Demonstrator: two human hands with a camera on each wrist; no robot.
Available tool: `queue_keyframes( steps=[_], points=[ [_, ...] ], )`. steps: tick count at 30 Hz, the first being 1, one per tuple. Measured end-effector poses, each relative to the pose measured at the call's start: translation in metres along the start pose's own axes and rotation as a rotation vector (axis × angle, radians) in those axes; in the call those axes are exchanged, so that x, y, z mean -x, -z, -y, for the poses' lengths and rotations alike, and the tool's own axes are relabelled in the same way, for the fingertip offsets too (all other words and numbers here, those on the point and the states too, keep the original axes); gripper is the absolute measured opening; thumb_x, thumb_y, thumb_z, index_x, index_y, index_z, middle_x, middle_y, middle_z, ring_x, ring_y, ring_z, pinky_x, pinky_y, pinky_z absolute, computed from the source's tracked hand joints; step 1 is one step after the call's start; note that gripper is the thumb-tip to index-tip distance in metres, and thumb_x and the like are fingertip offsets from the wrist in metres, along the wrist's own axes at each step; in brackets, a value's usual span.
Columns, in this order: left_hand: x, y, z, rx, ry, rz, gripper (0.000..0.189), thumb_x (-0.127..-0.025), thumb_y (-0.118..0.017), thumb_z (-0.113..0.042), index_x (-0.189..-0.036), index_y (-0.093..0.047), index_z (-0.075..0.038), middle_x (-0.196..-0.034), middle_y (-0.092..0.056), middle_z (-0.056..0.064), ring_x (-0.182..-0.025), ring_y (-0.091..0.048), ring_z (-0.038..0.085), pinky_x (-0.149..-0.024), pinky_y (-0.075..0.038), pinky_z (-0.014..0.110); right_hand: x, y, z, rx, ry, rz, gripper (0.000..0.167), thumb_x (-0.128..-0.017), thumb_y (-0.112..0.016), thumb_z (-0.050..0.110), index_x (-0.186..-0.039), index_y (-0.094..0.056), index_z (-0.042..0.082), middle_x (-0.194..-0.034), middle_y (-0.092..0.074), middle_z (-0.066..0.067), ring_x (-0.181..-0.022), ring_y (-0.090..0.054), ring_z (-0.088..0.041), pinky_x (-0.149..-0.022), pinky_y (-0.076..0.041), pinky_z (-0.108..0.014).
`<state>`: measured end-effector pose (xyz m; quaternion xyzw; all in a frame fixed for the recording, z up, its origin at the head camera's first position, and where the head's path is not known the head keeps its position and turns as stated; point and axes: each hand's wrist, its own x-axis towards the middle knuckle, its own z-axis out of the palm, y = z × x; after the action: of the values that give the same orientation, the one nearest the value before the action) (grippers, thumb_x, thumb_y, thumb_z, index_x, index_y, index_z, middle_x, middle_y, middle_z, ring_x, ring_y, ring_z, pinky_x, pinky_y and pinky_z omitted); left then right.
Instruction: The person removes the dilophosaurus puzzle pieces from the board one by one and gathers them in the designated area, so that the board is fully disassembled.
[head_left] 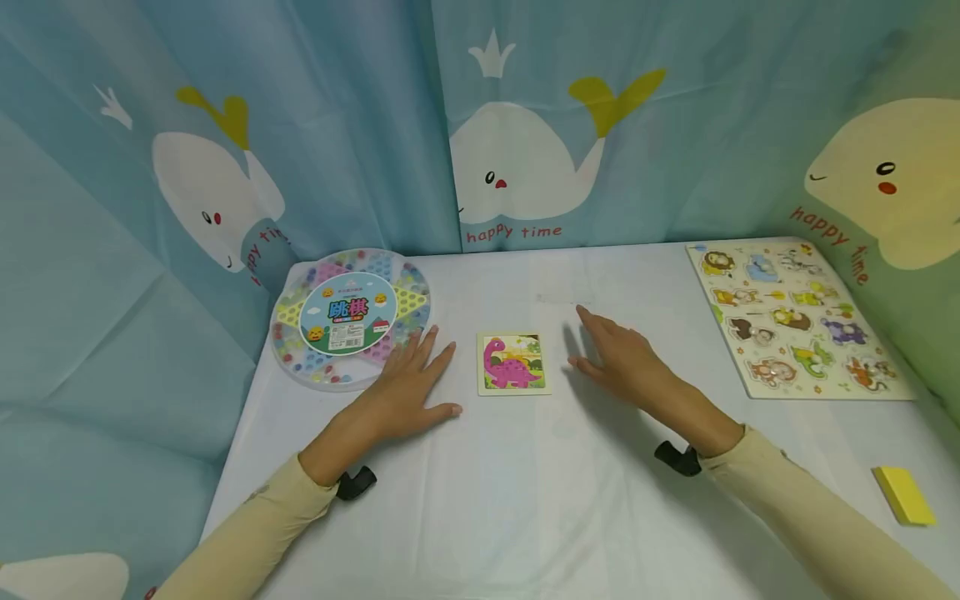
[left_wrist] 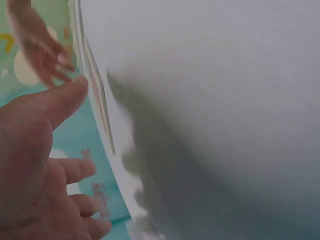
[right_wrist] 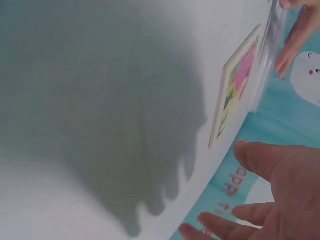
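A small square dinosaur puzzle in a pale frame lies flat in the middle of the white table, a pink dinosaur on its face. My left hand is to its left, fingers spread, near the lower right rim of a round Chinese checkers set. To the right of the puzzle my right hand hovers above the cloth, fingers extended and holding nothing. The right wrist view shows the puzzle edge-on beyond the right thumb. Both hands cast shadows on the table.
An animal peg puzzle board lies at the right back. Near the right edge sits a yellow block. A faint transparent piece lies behind the puzzle. Whale-print curtains hang along the back and sides.
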<state>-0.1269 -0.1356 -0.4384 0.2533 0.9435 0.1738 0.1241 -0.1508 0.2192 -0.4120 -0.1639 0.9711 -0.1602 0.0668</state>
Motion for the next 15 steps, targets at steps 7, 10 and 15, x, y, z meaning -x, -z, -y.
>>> queue_keyframes(
  steps=[7, 10, 15],
  points=[
    [-0.015, -0.010, -0.021, 0.008, -0.056, 0.117, 0.088, -0.101, -0.065, -0.054, -0.170, -0.024, -0.018, -0.178, -0.002, 0.014, -0.164, -0.003, 0.040, -0.131, -0.012, 0.059, -0.030, -0.016, 0.023, -0.041, 0.068, 0.018, 0.078, -0.101, -0.073, 0.021, -0.164, -0.030, 0.003, -0.157, -0.049, -0.028, -0.143, -0.049, -0.048, -0.114, -0.040, -0.068],
    [-0.017, -0.013, -0.027, -0.004, -0.080, 0.143, 0.085, -0.103, -0.064, -0.054, -0.170, -0.025, -0.019, -0.178, -0.003, 0.014, -0.163, -0.006, 0.041, -0.130, -0.017, 0.057, -0.039, -0.022, 0.034, -0.092, 0.084, 0.039, 0.078, -0.100, -0.075, 0.019, -0.164, -0.033, 0.006, -0.158, -0.050, -0.024, -0.144, -0.048, -0.046, -0.117, -0.038, -0.067],
    [-0.018, -0.015, -0.031, -0.029, -0.093, 0.152, 0.083, -0.103, -0.063, -0.054, -0.169, -0.027, -0.018, -0.178, -0.007, 0.015, -0.163, -0.010, 0.041, -0.130, -0.019, 0.056, -0.050, -0.030, 0.050, -0.165, 0.125, 0.057, 0.077, -0.098, -0.077, 0.016, -0.163, -0.038, 0.009, -0.157, -0.052, -0.022, -0.144, -0.049, -0.045, -0.118, -0.036, -0.068]
  ],
)
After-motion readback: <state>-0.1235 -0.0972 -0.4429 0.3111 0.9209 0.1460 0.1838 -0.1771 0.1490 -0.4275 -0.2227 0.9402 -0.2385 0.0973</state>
